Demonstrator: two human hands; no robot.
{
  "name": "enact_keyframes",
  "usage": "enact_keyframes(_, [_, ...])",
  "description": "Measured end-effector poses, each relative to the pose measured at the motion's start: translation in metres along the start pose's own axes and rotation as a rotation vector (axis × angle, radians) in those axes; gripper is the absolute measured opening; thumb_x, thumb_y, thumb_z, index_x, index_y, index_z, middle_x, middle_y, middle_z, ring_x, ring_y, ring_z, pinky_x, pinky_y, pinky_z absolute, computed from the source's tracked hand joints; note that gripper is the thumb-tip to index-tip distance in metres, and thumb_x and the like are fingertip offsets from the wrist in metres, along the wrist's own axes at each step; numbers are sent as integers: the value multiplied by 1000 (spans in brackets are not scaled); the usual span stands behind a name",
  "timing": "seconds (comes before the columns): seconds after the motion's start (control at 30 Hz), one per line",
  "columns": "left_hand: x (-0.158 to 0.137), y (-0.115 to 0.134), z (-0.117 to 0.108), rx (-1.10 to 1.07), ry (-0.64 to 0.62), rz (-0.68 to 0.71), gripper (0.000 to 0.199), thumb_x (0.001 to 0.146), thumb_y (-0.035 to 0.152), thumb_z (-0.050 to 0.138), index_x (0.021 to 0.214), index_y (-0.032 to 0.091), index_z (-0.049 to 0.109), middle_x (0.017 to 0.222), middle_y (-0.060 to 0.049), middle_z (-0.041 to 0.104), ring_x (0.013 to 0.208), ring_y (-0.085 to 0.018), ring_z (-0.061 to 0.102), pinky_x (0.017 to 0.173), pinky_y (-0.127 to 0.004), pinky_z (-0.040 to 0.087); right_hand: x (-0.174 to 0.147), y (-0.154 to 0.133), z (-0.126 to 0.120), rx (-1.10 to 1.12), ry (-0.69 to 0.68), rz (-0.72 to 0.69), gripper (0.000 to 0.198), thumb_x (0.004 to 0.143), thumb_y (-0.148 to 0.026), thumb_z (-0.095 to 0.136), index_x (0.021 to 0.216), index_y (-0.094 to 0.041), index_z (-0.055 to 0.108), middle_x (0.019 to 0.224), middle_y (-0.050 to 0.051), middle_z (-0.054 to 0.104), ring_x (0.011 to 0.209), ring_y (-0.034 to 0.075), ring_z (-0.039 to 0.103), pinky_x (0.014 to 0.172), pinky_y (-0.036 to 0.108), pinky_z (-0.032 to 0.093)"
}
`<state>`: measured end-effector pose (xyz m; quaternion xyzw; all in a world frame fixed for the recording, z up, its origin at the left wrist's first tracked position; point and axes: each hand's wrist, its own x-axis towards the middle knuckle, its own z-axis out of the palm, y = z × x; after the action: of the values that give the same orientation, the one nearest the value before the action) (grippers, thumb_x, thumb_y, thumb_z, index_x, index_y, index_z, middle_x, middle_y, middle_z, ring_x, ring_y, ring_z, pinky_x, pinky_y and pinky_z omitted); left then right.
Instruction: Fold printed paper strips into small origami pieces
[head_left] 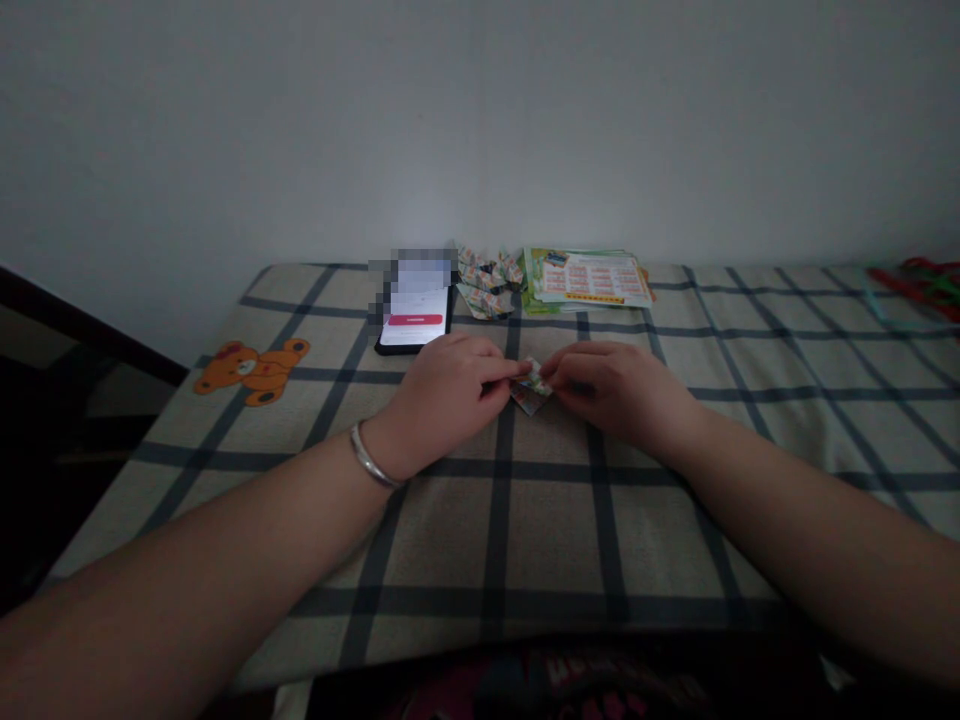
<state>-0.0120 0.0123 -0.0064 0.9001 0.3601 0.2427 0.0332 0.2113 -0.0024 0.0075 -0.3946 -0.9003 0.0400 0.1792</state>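
A small folded piece of printed paper (533,390) lies between my two hands over the middle of the checked cloth. My left hand (459,395), with a silver bangle at the wrist, pinches the paper's left side between thumb and forefinger. From the other side, my right hand (611,388) has its fingertips closed on the right edge; its lower fingers are curled under and partly hidden. Just beyond lie several folded paper pieces (484,290) with similar print, beside a stack of printed cards (592,280) with calendar-like grids.
A lit phone (414,315) rests at the back, left of the folded papers. An orange bear cutout (253,370) lies at the left edge of the checked tablecloth (450,560). Red and green stringy items (926,285) sit at far right. A pale wall (480,120) stands behind.
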Motion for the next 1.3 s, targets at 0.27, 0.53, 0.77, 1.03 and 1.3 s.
enact_keyframes(0.27, [1,-8,-4,28,-97,100,28,87,16,55,109,23,72,100,-5,67,95,-21,58,85,-36,47,0,-1,-5,-116,-73,-114,18,92,-17,53,94,-19,71,105,8,74,91,22,67,77,34,49])
enact_keyframes(0.53, [1,-8,-6,85,-84,148,27,90,16,51,104,24,73,101,-5,68,95,-21,59,83,-36,47,2,-3,-11,-191,-134,-190,22,94,-16,50,96,-19,72,109,7,74,91,21,66,77,33,51])
enact_keyframes(0.77, [0,-6,-6,134,-88,168,25,92,17,51,102,23,73,100,-5,68,95,-20,59,83,-35,48,1,-2,-13,-239,-190,-214,20,94,-15,51,101,-18,70,107,8,73,96,22,65,80,33,51])
enact_keyframes(1.03, [1,-3,-6,198,-102,191,30,97,25,45,102,22,74,100,-6,67,94,-23,59,83,-38,48,1,-4,-16,-273,-250,-278,19,90,-11,56,102,-15,70,107,9,72,99,23,64,83,35,52])
enact_keyframes(1.3, [0,0,-5,330,-91,259,32,100,29,43,100,17,73,98,-8,64,95,-23,58,83,-38,47,0,-5,-19,-295,-244,-277,24,89,-7,56,105,-17,71,107,8,72,97,20,64,80,32,51])
